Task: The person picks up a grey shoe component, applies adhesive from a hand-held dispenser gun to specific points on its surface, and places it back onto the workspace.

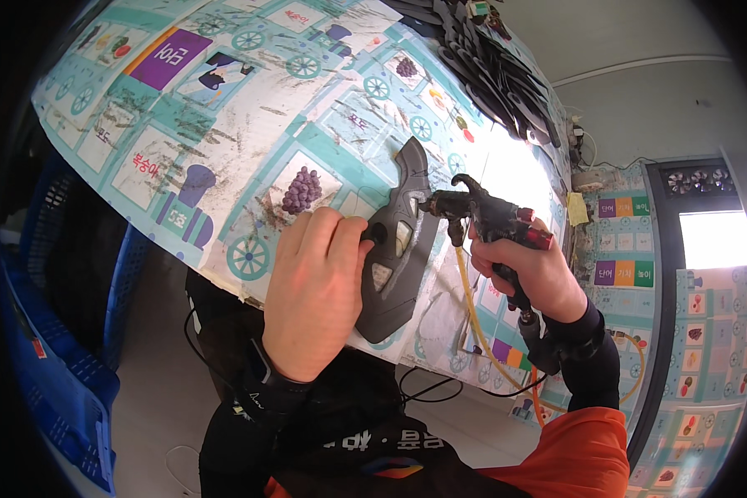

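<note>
- Head view: your left hand point(317, 286) lies palm-down on the worktable, fingers curled loosely around the left edge of a dark grey moulded plastic part point(400, 245), pinning it flat; the thumb is hidden under the hand, so you cannot tell how tightly it closes.
- The plastic part sits near the front edge of the table point(249, 124), long axis running away from you, its lower rounded end overhanging the edge slightly; pale cut-outs show in its middle.
- Your right hand point(533, 270) is wrapped firmly around the grip of a dark spray gun point(481, 214), fingers closed on the handle, the nozzle pointing left and sitting just beside the part's upper right edge.
- A yellow hose point(471, 307) drops from the gun's underside and curves away below the table edge.
- The table wears a scuffed, streaked picture mat of trains and fruit.
- A stack of similar black parts point(490, 75) lies at the far right of the table, well apart from your hands.
- A blue crate point(58, 349) stands at your left, beside the table.
</note>
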